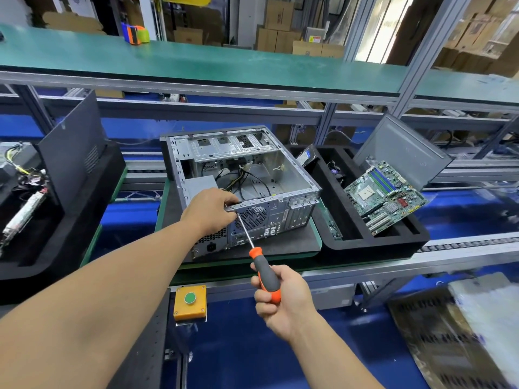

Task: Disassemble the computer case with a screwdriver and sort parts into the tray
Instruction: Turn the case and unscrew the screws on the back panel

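Head view: the orange-and-grey screwdriver (266,276) handle is wrapped by the curled fingers of the right hand (280,299), its tip set at a rear-panel screw, while the top rear edge of the computer case (252,189) is pinched by the left hand (210,211). Stiff, heavy, sharp-edged sheet metal is judged best held by that rim. Open room is left in front of the case; the foam tray (365,242) with its motherboard (384,195) lies just to the right.

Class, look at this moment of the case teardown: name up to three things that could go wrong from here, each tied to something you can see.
1. The orange-and-grey screwdriver tip sits right beside the left hand fingers; a slip could jab them.
2. A freed screw may drop inside the open grey metal computer case.
3. The green motherboard lies tilted across the black foam tray and might slide.
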